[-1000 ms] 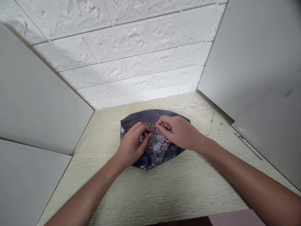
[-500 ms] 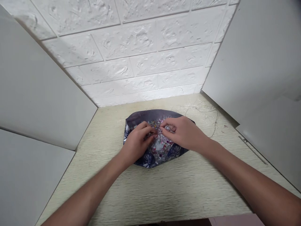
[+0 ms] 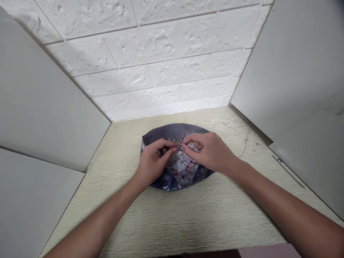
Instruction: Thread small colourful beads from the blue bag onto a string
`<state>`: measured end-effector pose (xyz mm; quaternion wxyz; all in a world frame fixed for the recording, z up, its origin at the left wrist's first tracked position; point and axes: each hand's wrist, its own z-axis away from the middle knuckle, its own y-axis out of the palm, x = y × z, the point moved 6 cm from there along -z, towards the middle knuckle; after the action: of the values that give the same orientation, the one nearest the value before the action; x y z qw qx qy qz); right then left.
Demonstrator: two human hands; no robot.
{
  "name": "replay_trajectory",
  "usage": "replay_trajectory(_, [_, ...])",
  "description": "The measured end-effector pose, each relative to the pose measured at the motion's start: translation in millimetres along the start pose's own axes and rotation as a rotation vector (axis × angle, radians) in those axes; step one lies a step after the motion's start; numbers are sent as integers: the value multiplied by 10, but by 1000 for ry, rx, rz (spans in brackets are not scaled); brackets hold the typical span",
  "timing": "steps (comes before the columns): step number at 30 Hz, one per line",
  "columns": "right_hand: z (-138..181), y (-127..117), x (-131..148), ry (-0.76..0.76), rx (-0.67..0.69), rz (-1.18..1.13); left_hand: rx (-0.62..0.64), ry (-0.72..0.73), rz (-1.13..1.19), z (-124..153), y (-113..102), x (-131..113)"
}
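A dark blue bag with a silvery rose pattern lies open, its grey inside showing. Many small beads in white, pink, red and clear fill it. Over the beads, my right hand pinches a thin pale thread between thumb and forefinger. My left hand has its thumb and forefinger closed close to the thread's tip. Whatever sits in that left pinch is too small to name. Both hands' fingertips nearly meet.
Loose thread curls over the pale table on the right. A thin metal strip lies by the right white panel. A white brick-patterned wall stands behind, and another white panel at left. A pinkish edge shows in front.
My left hand has lifted slightly from the beads, and its fingers have come together in a pinch near the right fingertips. The right hand has barely moved.
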<state>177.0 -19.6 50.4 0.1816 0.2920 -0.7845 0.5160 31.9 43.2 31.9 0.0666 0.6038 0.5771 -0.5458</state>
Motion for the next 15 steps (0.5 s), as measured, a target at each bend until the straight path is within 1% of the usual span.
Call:
replay_trajectory(3, [-1,-15,-28,33,-16,20,-105,67,-157,17,-58,-44])
replay_trajectory(4, [-2,-20,-32,38,-23,27,-121,74,-186,24,-68,-55])
replay_trajectory(5, [-3,-22,-33,41,-27,33,-111,78,-206,30,-66,-67])
replay_trajectory(6, [-5,-20,-32,41,-28,38,-66,85,-224,36,-42,-82])
replay_trajectory(7, [-7,-16,-30,42,-26,42,11,95,-248,43,0,-101])
replay_trajectory(9, [-10,-7,-28,45,-25,54,211,120,-321,74,115,-136])
replay_trajectory(10, [-12,-2,-27,46,-24,60,292,125,-367,93,161,-147])
replay_trajectory(11, [-12,2,-26,43,-24,65,342,122,-410,106,189,-151])
replay_trajectory(12, [-12,6,-24,38,-23,68,364,111,-444,112,201,-151])
replay_trajectory(15, [-9,13,-18,12,-16,71,366,78,-479,106,201,-142])
